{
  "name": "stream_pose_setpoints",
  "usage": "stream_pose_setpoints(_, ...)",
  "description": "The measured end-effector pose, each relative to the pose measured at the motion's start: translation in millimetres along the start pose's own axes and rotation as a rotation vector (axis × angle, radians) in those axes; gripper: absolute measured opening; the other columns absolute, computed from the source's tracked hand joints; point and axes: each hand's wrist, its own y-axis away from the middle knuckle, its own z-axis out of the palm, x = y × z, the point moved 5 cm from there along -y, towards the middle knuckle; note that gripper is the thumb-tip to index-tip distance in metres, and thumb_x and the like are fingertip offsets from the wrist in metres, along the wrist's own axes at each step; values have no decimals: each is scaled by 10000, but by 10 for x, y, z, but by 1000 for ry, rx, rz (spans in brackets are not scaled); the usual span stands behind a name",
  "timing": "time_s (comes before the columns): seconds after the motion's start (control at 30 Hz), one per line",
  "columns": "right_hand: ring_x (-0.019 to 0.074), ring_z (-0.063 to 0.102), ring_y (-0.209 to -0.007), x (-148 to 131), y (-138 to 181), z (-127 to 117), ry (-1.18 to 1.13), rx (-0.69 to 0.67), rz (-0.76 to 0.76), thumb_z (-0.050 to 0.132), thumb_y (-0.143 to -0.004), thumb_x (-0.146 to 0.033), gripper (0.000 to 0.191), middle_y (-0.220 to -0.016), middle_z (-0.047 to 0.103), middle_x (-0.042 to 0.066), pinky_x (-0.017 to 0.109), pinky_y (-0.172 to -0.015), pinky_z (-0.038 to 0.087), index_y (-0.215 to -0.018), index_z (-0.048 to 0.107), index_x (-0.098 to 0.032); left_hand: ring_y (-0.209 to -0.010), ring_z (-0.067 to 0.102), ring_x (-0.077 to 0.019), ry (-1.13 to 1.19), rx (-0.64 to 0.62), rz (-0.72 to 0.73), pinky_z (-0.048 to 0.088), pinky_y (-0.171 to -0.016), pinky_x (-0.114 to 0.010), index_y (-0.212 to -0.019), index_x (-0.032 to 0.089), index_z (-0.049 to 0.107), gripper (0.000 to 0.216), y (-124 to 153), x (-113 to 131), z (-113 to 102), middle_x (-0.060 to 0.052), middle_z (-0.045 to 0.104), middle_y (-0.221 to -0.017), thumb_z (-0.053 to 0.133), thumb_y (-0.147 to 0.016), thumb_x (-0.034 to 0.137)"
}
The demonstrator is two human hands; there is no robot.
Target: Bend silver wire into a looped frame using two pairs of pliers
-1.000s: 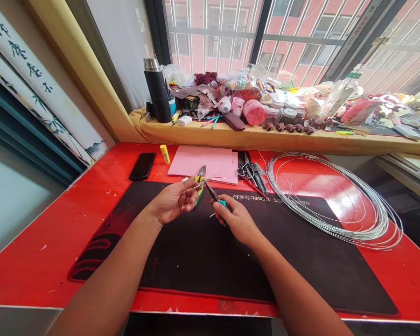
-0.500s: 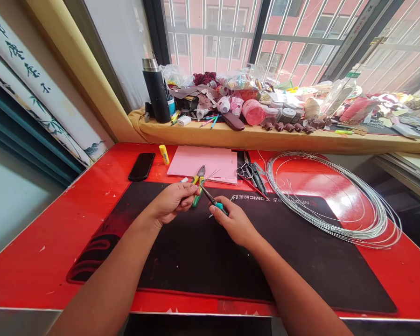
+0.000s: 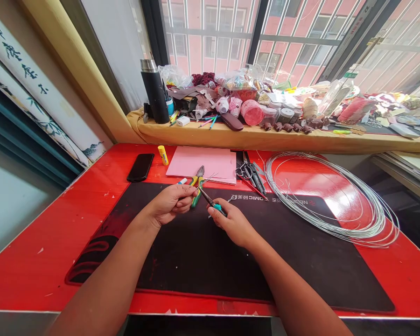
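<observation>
My left hand (image 3: 173, 203) is closed, thumb and forefinger pinching a thin wire (image 3: 212, 177) whose free ends poke out up and to the right. Needle-nose pliers (image 3: 207, 197) with long dark jaws and teal-and-black handles are gripped in my right hand (image 3: 233, 221). Their tips meet the wire right beside my left fingertips; the exact bite is too small to make out. Behind my left fingers, combination pliers (image 3: 200, 171) with yellow-green handles lie on the black desk mat (image 3: 203, 261), partly covered by that hand.
A big coil of silvery wire (image 3: 381, 219) rests at the right of the red table (image 3: 31, 247). Toward the back lie pink paper (image 3: 199, 158), scissors (image 3: 244, 172), a utility knife (image 3: 257, 178), a phone (image 3: 140, 167) and a yellow glue stick (image 3: 163, 155). A thermos (image 3: 155, 93) stands on the cluttered sill.
The view has shifted very slightly. Both hands keep nearly the same pose, with the wire and the needle-nose pliers still held.
</observation>
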Motion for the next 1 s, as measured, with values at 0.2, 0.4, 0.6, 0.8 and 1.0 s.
stream_pose_setpoints(0.2,178,520,-729,-74,16,-22,137,35,-10,506,-1003,-527,325,-820,600,-4,297,-692,417,-1039,625,-227,-342,191,-34,3,-10,-33,201,-367,-150,-795,88,698,195,13,-1,-11,96,316,-393,635,-891,246)
stream_pose_setpoints(0.4,197,562,-771,-81,10,-52,215,65,0,493,-1016,-488,300,-860,651,9,309,-722,417,-1049,636,-227,-336,204,-31,49,18,-8,194,-360,-152,-744,106,665,208,1,-33,52,89,347,-399,652,-887,256)
stream_pose_setpoints(0.6,206,594,-789,-41,-14,-63,238,82,-13,490,-1020,-504,330,-891,684,18,318,-755,432,-1127,643,-232,-323,220,-29,88,45,4,201,-357,-154,-748,100,663,195,-8,-49,77,87,359,-398,654,-883,239)
stream_pose_setpoints(0.8,231,643,-837,-45,-14,-57,282,113,-23,487,-1024,-483,329,-947,722,42,330,-769,449,-1189,641,-242,-315,234,-29,117,56,20,210,-350,-150,-759,100,659,176,-22,-62,96,82,382,-412,644,-885,223)
stream_pose_setpoints(1.0,294,679,-1024,-17,-4,-32,419,224,-52,525,-1004,-400,318,-1166,721,99,373,-865,469,-1273,617,-257,-313,231,-33,151,47,17,227,-351,-154,-778,116,646,151,-44,-97,119,87,385,-433,638,-888,219)
